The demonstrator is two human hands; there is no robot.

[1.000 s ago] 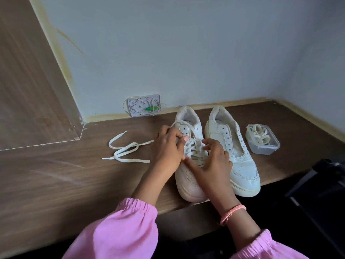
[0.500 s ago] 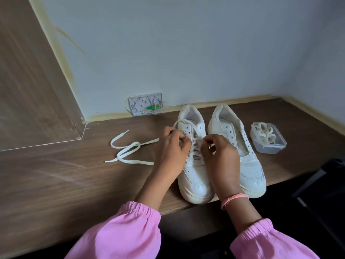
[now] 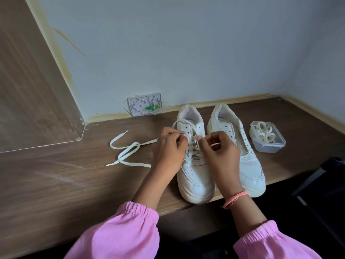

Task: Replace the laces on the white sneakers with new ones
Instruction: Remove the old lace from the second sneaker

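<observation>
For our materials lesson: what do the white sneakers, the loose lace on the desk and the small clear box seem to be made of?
White sneakers: smooth leather or leather-like synthetic, with a faint sheen, stitched panels and punched toe holes.
Loose flat cream lace: likely woven fabric, matte and limp, lying in soft curves.
Small clear box: apparently translucent plastic, since the coiled laces inside show through its wall.
</observation>
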